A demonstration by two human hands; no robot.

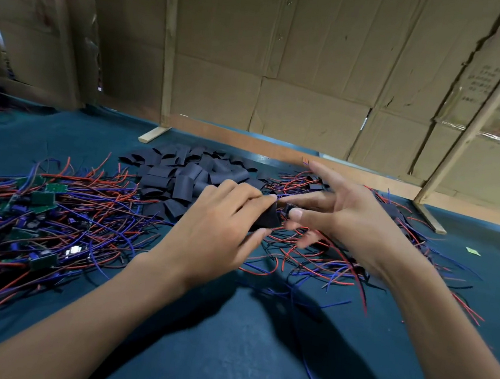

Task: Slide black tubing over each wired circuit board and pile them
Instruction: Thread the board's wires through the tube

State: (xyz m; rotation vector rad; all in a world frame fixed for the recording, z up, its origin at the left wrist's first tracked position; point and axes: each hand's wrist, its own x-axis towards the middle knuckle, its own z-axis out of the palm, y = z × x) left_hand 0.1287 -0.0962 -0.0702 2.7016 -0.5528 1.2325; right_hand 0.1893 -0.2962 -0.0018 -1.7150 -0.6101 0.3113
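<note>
So I've got my left hand (224, 217) pinching a black sleeve (265, 218) mid-frame, thumb below and fingers (243, 193) curled on top, clamped on it. My right hand (341, 217) is feeding a board (287, 208) into the open end. Thumb and forefinger look like they pinch the board's tail, the other fingers are splayed apart, and the whole hand is blurry, so I can't say much about the grip.

Tips as I see it: keep the sleeve's mouth squeezed into an oval so it stays open, line the board up flat with it, and push straight. If the board tilts, I reckon a corner or a component will snag on the rim. Wires (312, 257) should trail out behind, not get folded inside.

Supplies: bare boards (42, 198) with red and blue wires sit in a tangle at the left of the frame, spare sleeves (182, 176) are heaped at upper centre, and what I take for the finished pile (394, 213) lies at the right, behind my right hand. Looks like plenty left to do.

The surface (242, 343) is covered in dark teal cloth. Behind it stands a cardboard wall (286, 69) held up by pale wood battens (168, 57). A small green scrap (473, 251) lies at the right.
</note>
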